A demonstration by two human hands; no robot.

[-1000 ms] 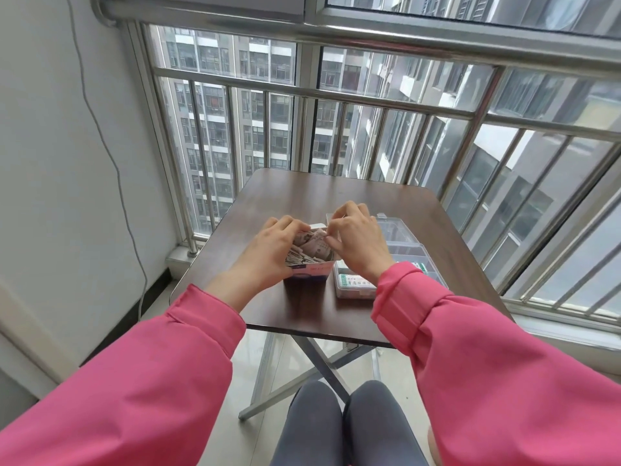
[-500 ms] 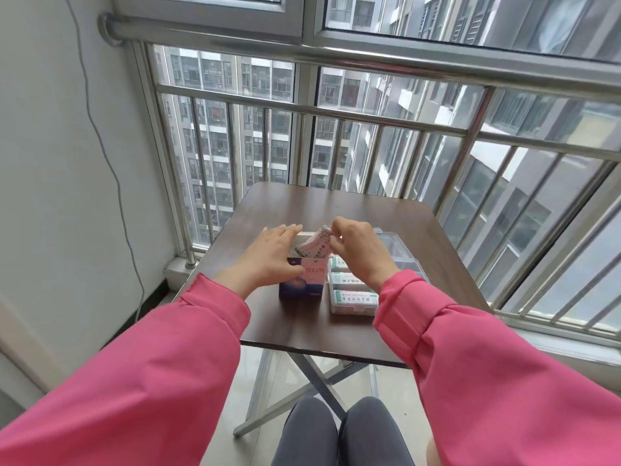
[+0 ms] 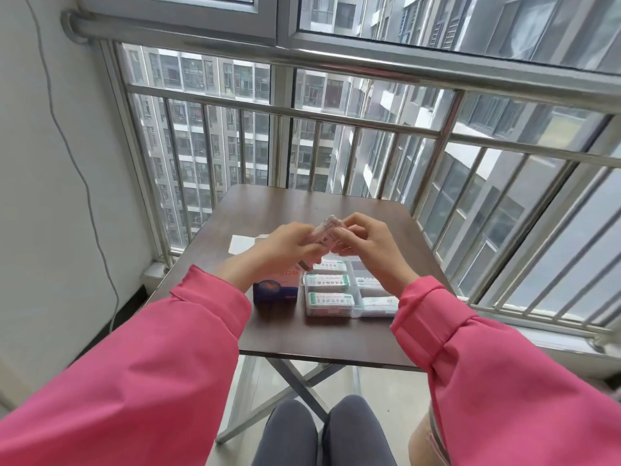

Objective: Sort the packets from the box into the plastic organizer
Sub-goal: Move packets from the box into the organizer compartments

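Observation:
A small stack of pinkish packets [image 3: 324,234] is held up above the table between both hands. My left hand [image 3: 285,248] grips its lower left side and my right hand [image 3: 366,245] pinches its right edge. Below my left hand stands the pink and blue box [image 3: 276,290], its top mostly hidden by my wrist. Right beside it lies the clear plastic organizer [image 3: 353,312]; white packets with green print [image 3: 327,280] fill its left compartments, and more white packets lie in the right ones.
The box and organizer sit on a small dark brown folding table [image 3: 302,338]. A white flap or paper [image 3: 242,244] lies behind the box. Metal window bars [image 3: 437,156] close off the far and right sides; a white wall is on the left.
Both hands rose from the box top. The right hand drew a stack of packets out, and the left hand left the box and took hold of the stack too.

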